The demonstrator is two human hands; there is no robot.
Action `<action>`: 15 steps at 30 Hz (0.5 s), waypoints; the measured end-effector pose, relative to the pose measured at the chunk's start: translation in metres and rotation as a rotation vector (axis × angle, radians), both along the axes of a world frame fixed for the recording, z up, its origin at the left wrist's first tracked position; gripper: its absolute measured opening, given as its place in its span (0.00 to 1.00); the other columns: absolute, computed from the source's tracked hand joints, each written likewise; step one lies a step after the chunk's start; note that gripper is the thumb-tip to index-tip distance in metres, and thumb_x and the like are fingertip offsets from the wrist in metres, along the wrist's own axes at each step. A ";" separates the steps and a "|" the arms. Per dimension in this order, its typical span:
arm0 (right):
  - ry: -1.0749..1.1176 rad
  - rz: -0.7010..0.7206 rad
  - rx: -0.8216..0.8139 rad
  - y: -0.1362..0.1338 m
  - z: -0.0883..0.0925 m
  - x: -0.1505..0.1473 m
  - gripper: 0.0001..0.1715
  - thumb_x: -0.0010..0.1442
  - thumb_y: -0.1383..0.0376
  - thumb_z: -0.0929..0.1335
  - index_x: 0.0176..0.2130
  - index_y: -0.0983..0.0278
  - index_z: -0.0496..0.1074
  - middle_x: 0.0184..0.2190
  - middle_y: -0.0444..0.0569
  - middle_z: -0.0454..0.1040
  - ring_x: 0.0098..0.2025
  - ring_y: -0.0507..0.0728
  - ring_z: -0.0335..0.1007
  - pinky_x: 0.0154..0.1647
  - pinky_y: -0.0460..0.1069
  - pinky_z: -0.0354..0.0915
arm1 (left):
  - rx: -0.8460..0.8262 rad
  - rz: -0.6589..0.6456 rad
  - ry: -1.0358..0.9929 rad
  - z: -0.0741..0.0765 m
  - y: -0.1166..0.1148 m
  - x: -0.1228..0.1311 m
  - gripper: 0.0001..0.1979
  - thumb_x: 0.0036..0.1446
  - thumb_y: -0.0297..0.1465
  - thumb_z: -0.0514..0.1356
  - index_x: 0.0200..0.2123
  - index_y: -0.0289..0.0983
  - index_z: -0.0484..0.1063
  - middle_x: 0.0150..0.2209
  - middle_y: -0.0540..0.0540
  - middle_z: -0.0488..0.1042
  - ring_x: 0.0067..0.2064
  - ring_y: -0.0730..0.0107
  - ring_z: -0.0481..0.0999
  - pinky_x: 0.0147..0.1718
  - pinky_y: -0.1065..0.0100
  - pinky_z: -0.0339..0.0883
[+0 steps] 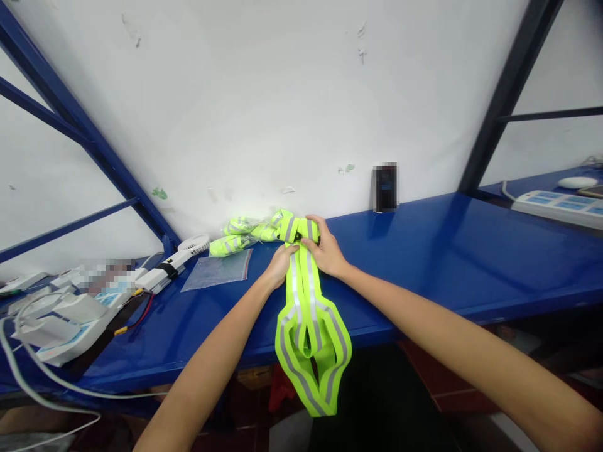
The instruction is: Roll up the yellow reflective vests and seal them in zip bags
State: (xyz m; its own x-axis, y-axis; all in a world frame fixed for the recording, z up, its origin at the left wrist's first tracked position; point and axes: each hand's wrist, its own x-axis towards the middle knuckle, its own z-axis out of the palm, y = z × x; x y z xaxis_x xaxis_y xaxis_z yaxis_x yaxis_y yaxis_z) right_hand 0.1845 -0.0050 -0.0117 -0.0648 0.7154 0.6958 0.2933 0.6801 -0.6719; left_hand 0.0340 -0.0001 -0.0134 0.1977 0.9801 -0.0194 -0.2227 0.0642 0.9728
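A neon yellow-green reflective strap harness (308, 301) with silver stripes lies over the blue table's front edge, its lower loops hanging down. My left hand (281, 265) is closed on the left side of its bands. With thumb on top and fingers behind, my right hand (326, 246) grips the right side near a dark buckle that is partly hidden. Just behind my hands, several rolled reflective straps (230, 243) in clear plastic bags lie against the wall. Left of my left hand is a flat clear zip bag (219, 271).
The blue table (424, 263) runs along a white wall. At the left are a small white fan (195, 243), power strips with white plugs (70, 323) and loose cables. A dark upright object (386, 188), blurred out, stands at the back right. Blue metal posts rise at both sides.
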 end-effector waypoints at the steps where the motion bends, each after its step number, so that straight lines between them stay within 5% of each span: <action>1: 0.002 -0.003 0.008 -0.001 0.000 -0.001 0.30 0.59 0.66 0.63 0.60 0.61 0.57 0.52 0.52 0.69 0.44 0.59 0.70 0.48 0.54 0.65 | 0.005 0.026 -0.004 0.000 0.000 0.000 0.14 0.50 0.31 0.64 0.41 0.32 0.76 0.38 0.40 0.81 0.44 0.50 0.80 0.49 0.52 0.71; 7: -0.015 -0.027 0.029 -0.002 -0.001 -0.002 0.30 0.60 0.65 0.64 0.61 0.60 0.57 0.50 0.51 0.71 0.42 0.60 0.71 0.49 0.55 0.65 | 0.053 -0.116 0.031 0.003 -0.004 0.001 0.20 0.46 0.31 0.69 0.44 0.33 0.76 0.41 0.40 0.81 0.43 0.54 0.80 0.51 0.54 0.69; 15: 0.003 -0.033 -0.072 -0.003 0.002 0.003 0.31 0.58 0.63 0.66 0.59 0.58 0.60 0.29 0.42 0.69 0.25 0.54 0.64 0.33 0.51 0.65 | -0.013 -0.195 0.091 0.006 -0.005 -0.005 0.24 0.43 0.29 0.72 0.46 0.31 0.76 0.40 0.39 0.81 0.39 0.58 0.81 0.46 0.57 0.71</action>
State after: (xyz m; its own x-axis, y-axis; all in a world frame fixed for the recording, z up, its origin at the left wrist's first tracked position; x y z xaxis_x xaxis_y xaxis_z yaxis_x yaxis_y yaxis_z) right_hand 0.1872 -0.0080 -0.0101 -0.0379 0.7655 0.6423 0.3127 0.6195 -0.7200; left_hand 0.0292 -0.0052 -0.0075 0.3801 0.9231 -0.0578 -0.1160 0.1096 0.9872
